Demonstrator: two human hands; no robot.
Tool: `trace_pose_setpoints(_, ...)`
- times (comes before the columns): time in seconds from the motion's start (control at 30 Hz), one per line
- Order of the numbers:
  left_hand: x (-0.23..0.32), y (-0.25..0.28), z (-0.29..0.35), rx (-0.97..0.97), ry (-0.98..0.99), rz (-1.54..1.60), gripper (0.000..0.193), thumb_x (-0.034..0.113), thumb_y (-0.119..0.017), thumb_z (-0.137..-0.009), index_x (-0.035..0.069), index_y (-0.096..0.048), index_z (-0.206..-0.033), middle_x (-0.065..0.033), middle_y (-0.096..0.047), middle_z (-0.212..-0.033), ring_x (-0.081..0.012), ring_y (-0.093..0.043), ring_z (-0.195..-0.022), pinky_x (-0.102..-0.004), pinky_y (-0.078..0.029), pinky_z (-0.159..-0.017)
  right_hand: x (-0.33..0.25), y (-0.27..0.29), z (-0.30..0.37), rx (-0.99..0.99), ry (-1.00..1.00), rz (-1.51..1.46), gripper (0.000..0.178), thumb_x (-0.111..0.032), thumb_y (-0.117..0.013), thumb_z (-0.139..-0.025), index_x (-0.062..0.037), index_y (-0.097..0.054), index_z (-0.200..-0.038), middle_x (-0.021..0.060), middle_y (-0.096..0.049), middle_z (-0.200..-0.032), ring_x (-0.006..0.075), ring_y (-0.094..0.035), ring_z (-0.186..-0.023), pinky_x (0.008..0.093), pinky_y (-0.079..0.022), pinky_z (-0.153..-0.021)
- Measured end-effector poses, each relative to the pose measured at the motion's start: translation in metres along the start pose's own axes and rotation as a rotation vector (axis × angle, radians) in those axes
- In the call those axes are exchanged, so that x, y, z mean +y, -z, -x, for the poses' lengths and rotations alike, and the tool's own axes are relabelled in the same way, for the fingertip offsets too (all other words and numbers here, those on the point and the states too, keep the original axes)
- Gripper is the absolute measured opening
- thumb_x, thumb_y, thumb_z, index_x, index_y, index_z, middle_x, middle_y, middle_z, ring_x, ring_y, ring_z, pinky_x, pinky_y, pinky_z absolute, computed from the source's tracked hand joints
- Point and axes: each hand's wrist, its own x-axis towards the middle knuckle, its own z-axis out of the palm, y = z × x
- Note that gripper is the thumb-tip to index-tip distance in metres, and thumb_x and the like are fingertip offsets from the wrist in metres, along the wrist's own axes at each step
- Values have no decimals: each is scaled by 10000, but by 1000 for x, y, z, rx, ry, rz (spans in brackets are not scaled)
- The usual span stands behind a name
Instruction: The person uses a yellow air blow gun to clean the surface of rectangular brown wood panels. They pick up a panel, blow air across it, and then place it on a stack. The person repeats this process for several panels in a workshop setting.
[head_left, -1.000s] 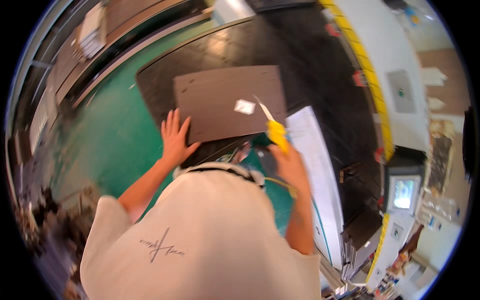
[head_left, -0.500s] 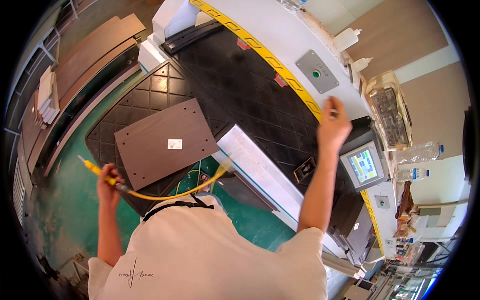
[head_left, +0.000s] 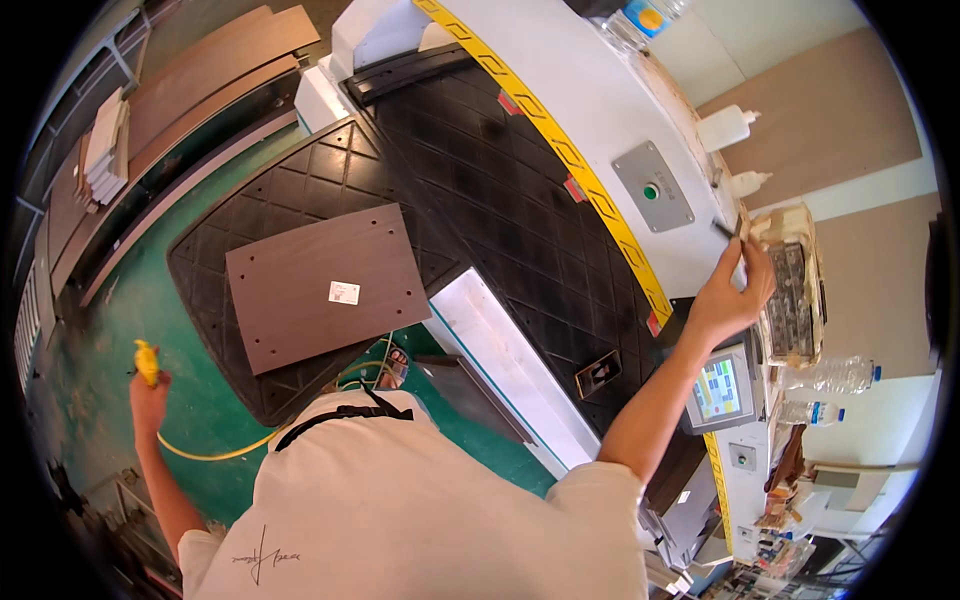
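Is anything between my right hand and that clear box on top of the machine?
Nothing visible. The right hand is already at the left edge of the clear box, with a thin dark tool by its fingertips. The left hand holds a yellow air gun far off.

Workshop floor (head_left: 110, 330) is painted green, worn and scuffed in places. A large white machine (head_left: 600, 100) runs diagonally through the room, its bed covered by a black diamond-patterned mat (head_left: 480, 190) and edged with a yellow-and-black warning strip (head_left: 560, 150). Long brown boards (head_left: 190, 70) are stacked along the upper left. Far walls (head_left: 810, 110) are tan and white panels. Lighting is bright and even.
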Motion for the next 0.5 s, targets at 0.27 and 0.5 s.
trace_pose_setpoints(0.27, 4, -75, 3, -172, 16, 43, 277, 193, -742, -897, 7, -650, -1080, -220, -705, -921, -445, -668, -873, -455, -522, -753, -214, -23, 63, -354, -751, -1362, 133, -101, -628, -1021, -15, -634, -1122, 184, -739, -906, 250, -707, -692, 340, -577, -639)
trace_pose_setpoints(0.5, 30, -124, -37, -136, 140, 279, 422, 461, -740, -922, 51, -660, -984, -199, -699, -827, -436, -668, -783, -493, -509, -666, -379, -69, 158, -968, -819, -1537, 141, -88, -557, -1051, -42, -617, -1170, 113, -703, -932, 231, -688, -675, 340, -546, -565)
